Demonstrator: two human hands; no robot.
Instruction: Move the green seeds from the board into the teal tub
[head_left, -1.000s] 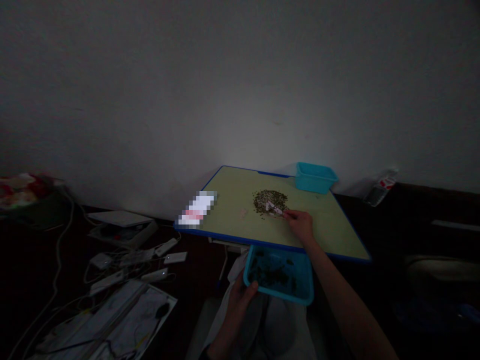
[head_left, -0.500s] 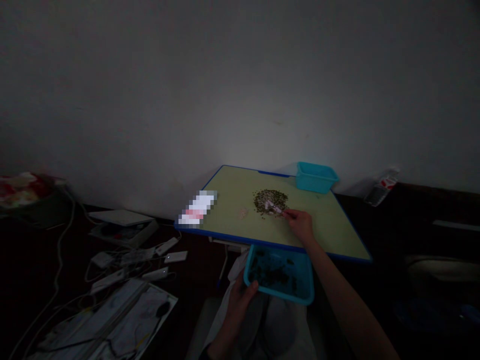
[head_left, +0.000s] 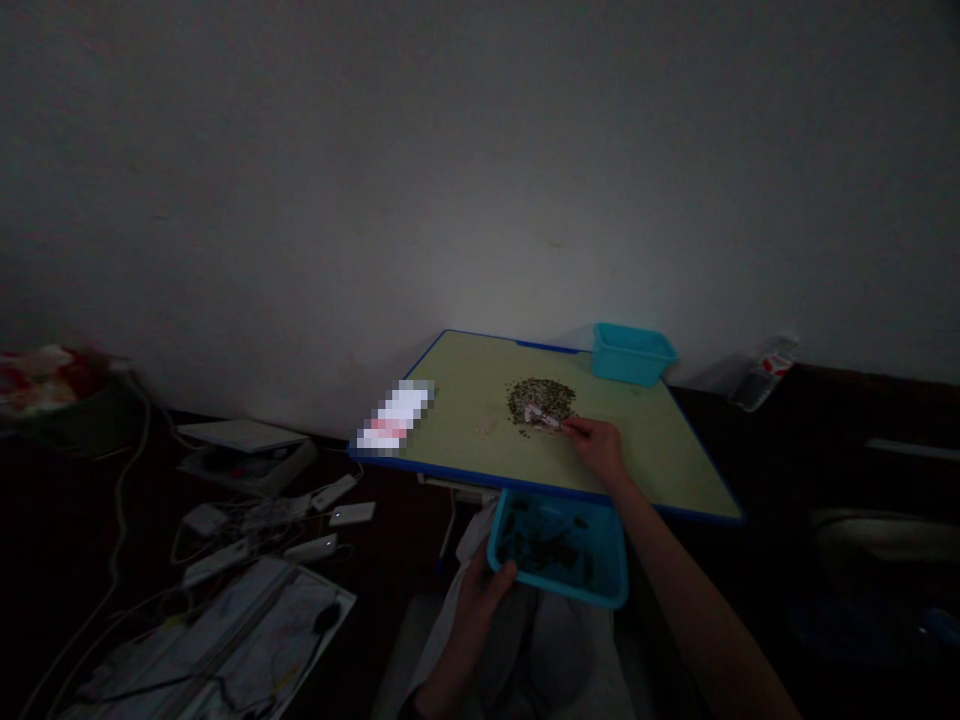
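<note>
A pile of small greenish-brown grains [head_left: 536, 392], mixed with paler bits, lies on a pale yellow-green table top [head_left: 637, 440] with a blue edge. My right hand [head_left: 598, 447] pinches a thin pale tool [head_left: 541, 416] whose far end rests in the near side of the pile. Its exact kind is too dim to make out. A little pale cluster [head_left: 485, 427] sits left of the pile. Below the table's front edge, my left hand [head_left: 480, 597] grips the near left rim of a light-blue plastic tub [head_left: 566, 587], thumb over the edge. Dark material covers part of the tub's bottom.
Another light-blue tub [head_left: 632, 358] stands at the table's back right. On the left edge lies a phone-like bright slab [head_left: 395, 418], pixelated. Power banks and cables [head_left: 289, 520] clutter the floor at left, beside an open box [head_left: 247, 640]. A plastic bottle [head_left: 765, 375] leans by the wall at right.
My right hand and the tip of the pale tool have shifted slightly left and toward me within the pile. The left hand and its tub stay in place.
</note>
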